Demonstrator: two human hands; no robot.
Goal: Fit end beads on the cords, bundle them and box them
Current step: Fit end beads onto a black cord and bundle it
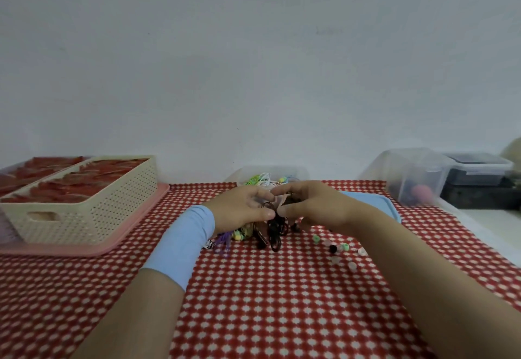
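Note:
My left hand (242, 207) and my right hand (307, 206) meet above the middle of the table, and both pinch a dark brown cord (275, 229) whose loops hang down between them. A pale pink bead (281, 200) sits at the fingertips. Under my left hand lie more cords (225, 243), purple and yellow-green. Loose beads (338, 248) in green, black and clear lie scattered on the cloth to the right. Behind my hands a clear box (248, 174) holds bundled coloured cords (262, 179).
A cream perforated basket (84, 212) with red contents stands on a pink tray (135, 231) at the left. A blue lid (380, 203) lies behind my right hand. A clear tub (414, 178) and dark containers (479, 181) stand at the right. The red dotted cloth (267, 302) covers the table.

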